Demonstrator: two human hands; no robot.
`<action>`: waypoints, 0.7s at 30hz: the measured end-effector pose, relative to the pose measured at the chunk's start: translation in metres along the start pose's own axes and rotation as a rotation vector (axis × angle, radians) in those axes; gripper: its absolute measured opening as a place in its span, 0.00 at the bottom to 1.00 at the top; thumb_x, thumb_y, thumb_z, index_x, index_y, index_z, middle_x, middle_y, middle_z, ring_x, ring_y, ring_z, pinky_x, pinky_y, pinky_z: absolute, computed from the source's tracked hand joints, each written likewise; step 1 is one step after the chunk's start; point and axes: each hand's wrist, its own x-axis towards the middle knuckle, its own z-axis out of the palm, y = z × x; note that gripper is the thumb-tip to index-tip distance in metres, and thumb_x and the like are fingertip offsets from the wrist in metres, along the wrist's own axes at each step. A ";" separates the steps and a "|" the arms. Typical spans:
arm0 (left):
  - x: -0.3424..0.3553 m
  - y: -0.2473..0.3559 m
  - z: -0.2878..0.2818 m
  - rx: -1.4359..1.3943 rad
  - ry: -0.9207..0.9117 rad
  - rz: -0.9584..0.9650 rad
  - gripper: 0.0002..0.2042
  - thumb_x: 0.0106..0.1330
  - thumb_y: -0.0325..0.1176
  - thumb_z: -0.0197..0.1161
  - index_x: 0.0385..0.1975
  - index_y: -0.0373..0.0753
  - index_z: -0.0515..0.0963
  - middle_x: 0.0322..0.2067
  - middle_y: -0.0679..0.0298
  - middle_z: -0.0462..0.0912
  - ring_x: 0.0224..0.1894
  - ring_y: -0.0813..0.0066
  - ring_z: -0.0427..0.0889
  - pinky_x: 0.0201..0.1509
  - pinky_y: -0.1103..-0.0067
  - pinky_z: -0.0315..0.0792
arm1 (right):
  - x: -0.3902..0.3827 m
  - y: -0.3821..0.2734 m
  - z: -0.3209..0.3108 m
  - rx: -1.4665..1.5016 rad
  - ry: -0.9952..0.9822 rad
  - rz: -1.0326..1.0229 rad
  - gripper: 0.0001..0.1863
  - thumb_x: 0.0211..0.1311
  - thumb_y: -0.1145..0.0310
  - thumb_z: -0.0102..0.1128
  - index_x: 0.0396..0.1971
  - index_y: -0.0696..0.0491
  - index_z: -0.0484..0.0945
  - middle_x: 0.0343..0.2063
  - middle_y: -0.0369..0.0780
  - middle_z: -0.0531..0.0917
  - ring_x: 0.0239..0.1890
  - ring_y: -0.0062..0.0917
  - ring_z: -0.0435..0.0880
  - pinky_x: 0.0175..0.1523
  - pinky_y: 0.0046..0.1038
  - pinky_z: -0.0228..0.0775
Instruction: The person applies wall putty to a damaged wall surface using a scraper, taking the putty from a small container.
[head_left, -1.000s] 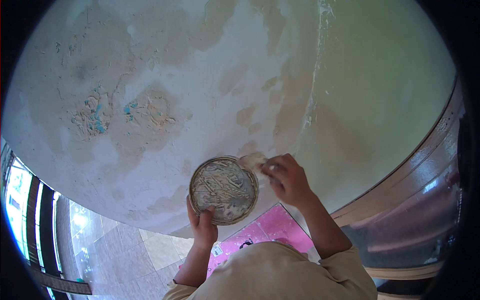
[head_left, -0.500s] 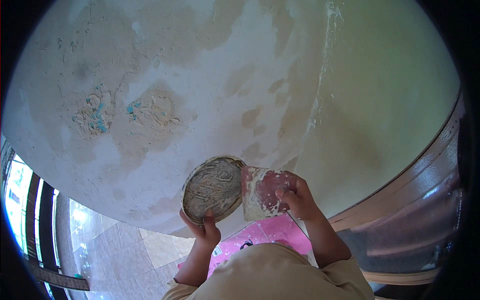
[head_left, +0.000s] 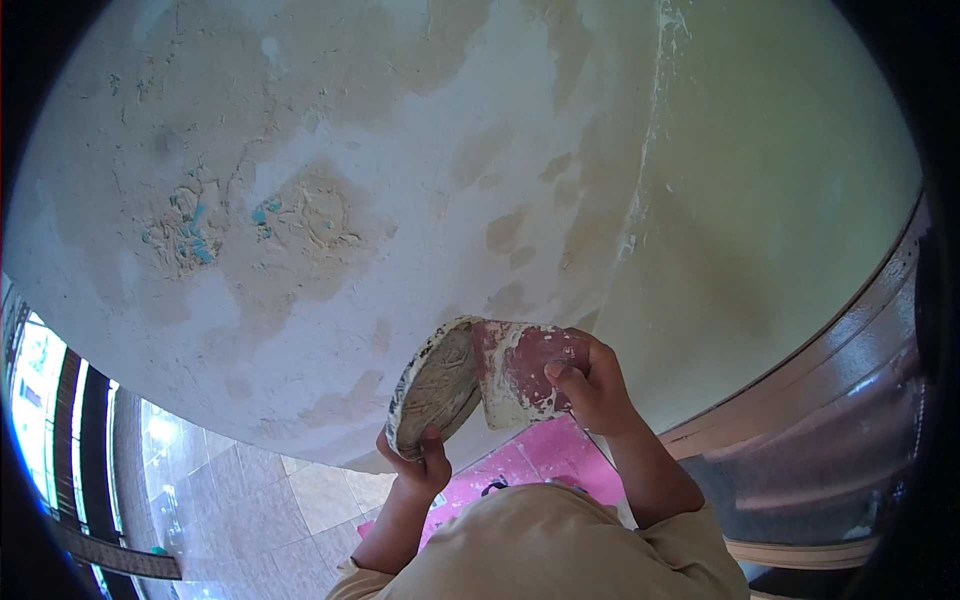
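My left hand (head_left: pixel 418 464) grips the lower rim of a round shallow pan (head_left: pixel 436 388), its thumb over the edge. Grey-beige paste coats the inside of the pan, which is tilted toward the right. In my right hand (head_left: pixel 592 390), pinched between thumb and fingers, is a flat reddish scraper (head_left: pixel 530 368) smeared with pale paste. The scraper's left edge meets the pan's right rim. Ahead stands a wall (head_left: pixel 430 190) with damp-looking beige patches, rough plaster and a few turquoise spots on the left.
A pale cracked line (head_left: pixel 640 190) runs down the wall beside a greenish-yellow stretch. Brown wooden trim (head_left: pixel 800 350) curves along the right. Below are grey floor tiles (head_left: pixel 240 490) and a pink sheet (head_left: pixel 545 455) spotted with white. Bright barred openings (head_left: pixel 40 380) lie at far left.
My left hand has tipped the pan more on edge and shifted it slightly right. The scraper has moved a little up and left against its rim.
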 end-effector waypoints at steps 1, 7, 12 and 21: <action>0.002 0.002 0.000 0.012 0.001 0.021 0.24 0.66 0.20 0.47 0.58 0.28 0.44 0.52 0.43 0.66 0.52 0.61 0.72 0.54 0.71 0.67 | 0.001 -0.002 0.001 -0.002 -0.001 -0.021 0.15 0.60 0.76 0.52 0.47 0.63 0.73 0.27 0.32 0.79 0.25 0.09 0.71 0.29 0.17 0.63; -0.010 -0.008 -0.005 0.025 -0.076 0.055 0.28 0.65 0.20 0.46 0.61 0.31 0.41 0.58 0.45 0.61 0.58 0.60 0.64 0.61 0.65 0.60 | 0.003 -0.024 -0.008 -0.101 -0.067 -0.003 0.11 0.59 0.70 0.56 0.39 0.61 0.76 0.28 0.32 0.79 0.28 0.10 0.73 0.32 0.17 0.64; -0.025 -0.005 -0.005 0.050 -0.056 -0.056 0.25 0.65 0.21 0.49 0.59 0.29 0.47 0.50 0.47 0.67 0.51 0.64 0.70 0.55 0.70 0.65 | 0.004 -0.028 -0.015 -0.222 -0.208 -0.129 0.10 0.60 0.71 0.55 0.38 0.61 0.76 0.26 0.35 0.78 0.25 0.13 0.71 0.30 0.19 0.63; -0.022 0.013 -0.010 -0.195 0.066 -0.405 0.22 0.65 0.23 0.50 0.57 0.28 0.54 0.48 0.50 0.70 0.51 0.67 0.70 0.55 0.73 0.65 | 0.027 -0.057 0.006 -0.543 -0.054 -0.675 0.15 0.55 0.77 0.55 0.44 0.55 0.79 0.34 0.40 0.79 0.32 0.26 0.75 0.37 0.27 0.68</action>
